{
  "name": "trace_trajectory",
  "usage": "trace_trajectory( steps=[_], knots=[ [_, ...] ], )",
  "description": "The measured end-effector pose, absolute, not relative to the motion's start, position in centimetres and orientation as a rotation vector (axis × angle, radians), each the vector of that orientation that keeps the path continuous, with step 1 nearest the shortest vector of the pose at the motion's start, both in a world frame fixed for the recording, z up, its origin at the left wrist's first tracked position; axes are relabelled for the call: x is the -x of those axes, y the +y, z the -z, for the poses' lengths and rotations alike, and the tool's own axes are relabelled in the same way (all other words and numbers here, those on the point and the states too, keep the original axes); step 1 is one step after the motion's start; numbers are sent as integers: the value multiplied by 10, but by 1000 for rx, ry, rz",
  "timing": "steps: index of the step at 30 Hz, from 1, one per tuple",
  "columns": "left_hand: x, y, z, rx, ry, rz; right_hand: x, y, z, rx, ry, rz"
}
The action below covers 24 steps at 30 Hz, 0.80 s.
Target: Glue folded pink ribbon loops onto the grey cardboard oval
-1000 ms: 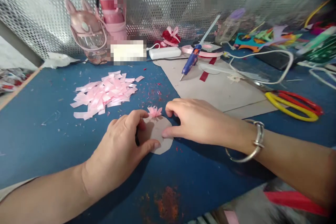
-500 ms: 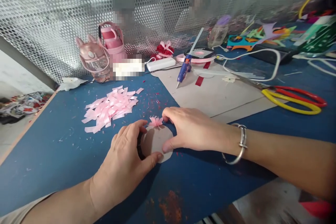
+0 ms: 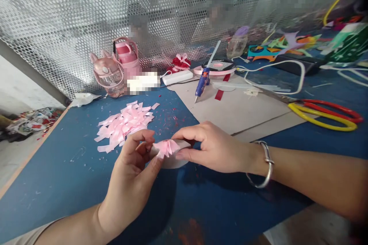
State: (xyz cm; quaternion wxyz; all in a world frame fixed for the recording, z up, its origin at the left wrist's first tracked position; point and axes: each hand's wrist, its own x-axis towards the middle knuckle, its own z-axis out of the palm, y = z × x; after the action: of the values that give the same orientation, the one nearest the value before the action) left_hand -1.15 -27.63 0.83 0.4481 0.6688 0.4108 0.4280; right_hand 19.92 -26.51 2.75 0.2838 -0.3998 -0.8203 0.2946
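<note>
Between both hands is a round grey cardboard disc [image 3: 176, 163], tilted, with a gathered tuft of pink ribbon [image 3: 166, 147] on it. My left hand [image 3: 135, 168] pinches the left side of the disc by the ribbon, its thumb at the tuft's lower edge. On the right side, my right hand [image 3: 208, 147] grips the disc between thumb and fingers; a silver bangle [image 3: 267, 160] is on that wrist. Beyond my left hand lies a heap of cut pink ribbon pieces [image 3: 123, 124].
A blue glue gun [image 3: 202, 82] with a glue stick rests on a large cardboard sheet [image 3: 238, 107]. Scissors with red and yellow handles [image 3: 324, 115] lie to the right. Pink bottles [image 3: 109, 76] stand at the back left before a perforated metal screen [image 3: 172, 15].
The disc has been lifted and tilted, and the ribbon tuft has come round from its far edge to face me. Both hands have shifted their hold on it.
</note>
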Motion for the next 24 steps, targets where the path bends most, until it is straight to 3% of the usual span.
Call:
trace_trajectory(
  steps=[7,24],
  knots=[
    [24,-279,3,-2033,952,-1150,-199,-277,-17,737,-2069,-387],
    [19,-286,-7,-1876,953,-1166,-189,-285,-21,812,-1964,-524]
  ],
)
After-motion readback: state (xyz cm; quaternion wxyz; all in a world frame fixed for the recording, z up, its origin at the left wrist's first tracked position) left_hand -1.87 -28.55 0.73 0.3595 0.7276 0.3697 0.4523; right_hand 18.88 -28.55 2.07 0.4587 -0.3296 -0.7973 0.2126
